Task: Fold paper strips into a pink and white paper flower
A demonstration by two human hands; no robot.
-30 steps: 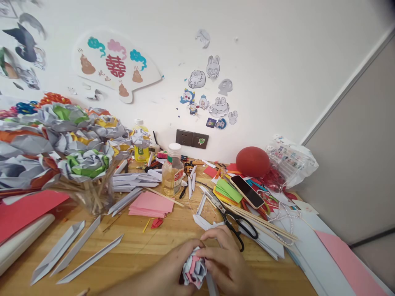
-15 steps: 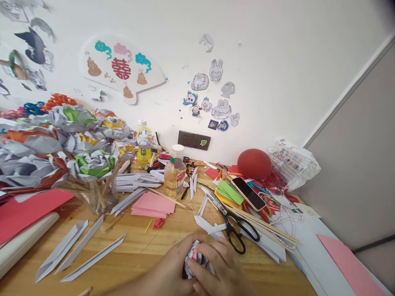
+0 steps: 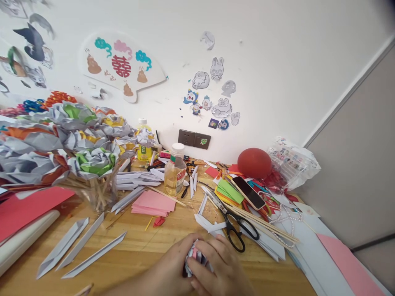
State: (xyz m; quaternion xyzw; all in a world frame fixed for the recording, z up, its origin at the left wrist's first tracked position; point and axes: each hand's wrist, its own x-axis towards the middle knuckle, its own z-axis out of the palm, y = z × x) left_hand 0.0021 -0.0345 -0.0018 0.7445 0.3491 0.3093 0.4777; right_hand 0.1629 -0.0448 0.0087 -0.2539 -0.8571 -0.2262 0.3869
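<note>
A small paper flower (image 3: 197, 260), white with a bit of pink, sits between my two hands low in the view. My left hand (image 3: 177, 260) wraps round it from the left, thumb side up. Over its right side curl the fingers of my right hand (image 3: 219, 263). Much of the flower is covered by the fingers. Just beyond the hands lie folded white paper strips (image 3: 210, 225) and black-handled scissors (image 3: 230, 220). More folded strips (image 3: 94, 255) rest on the wooden table (image 3: 148, 246) to the left.
Finished paper flowers on sticks stand in a clear container (image 3: 100, 196) at left. A glue bottle (image 3: 175, 172), pink paper squares (image 3: 154, 202), a phone (image 3: 248, 193), wooden sticks (image 3: 265, 224) and a red balloon (image 3: 254, 163) spread across the back and right.
Both hands keep their hold on the paper flower, with only a very slight shift of the fingers. The rest of the table looks the same.
</note>
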